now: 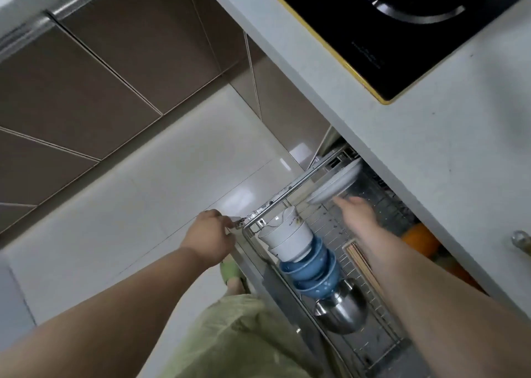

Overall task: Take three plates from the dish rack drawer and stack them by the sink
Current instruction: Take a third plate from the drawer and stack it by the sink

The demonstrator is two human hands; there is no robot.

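Observation:
The dish rack drawer point(290, 186) stands pulled out below the counter, a wire basket with a metal rail. A white plate point(334, 183) leans on edge at its far end. My right hand point(355, 212) reaches into the drawer, fingers touching the plate's lower rim; whether it grips the plate is unclear. My left hand point(209, 235) is closed on the drawer's front corner by the rail. Any plates behind this one are hidden.
In the drawer lie stacked white bowls point(287, 236), blue bowls point(311, 271), a steel bowl point(342, 311) and chopsticks point(363, 264). The pale counter point(431, 153) with a black hob point(402, 27) runs overhead at right. Brown cabinet doors point(100, 84) and glossy floor lie left.

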